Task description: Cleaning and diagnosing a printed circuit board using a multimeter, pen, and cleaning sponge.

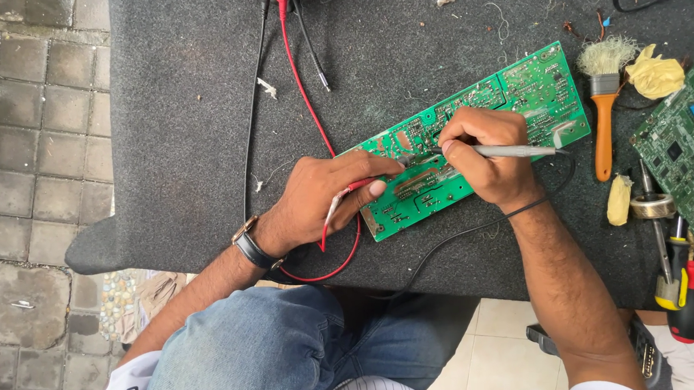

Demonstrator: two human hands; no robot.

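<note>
Left hand (323,201) pinching red probe (339,204), right hand (487,157) gripping grey probe (515,151), both pressing on the stiff, light, probably fragile green rectangular circuit board (535,88), best held by edges.

A counter (188,133) covered with dark grey felt fills most of the view. At the left is a floor of grey stone pavers (27,160), below are pale tiles (495,339). Soft daylight falls evenly.
</note>
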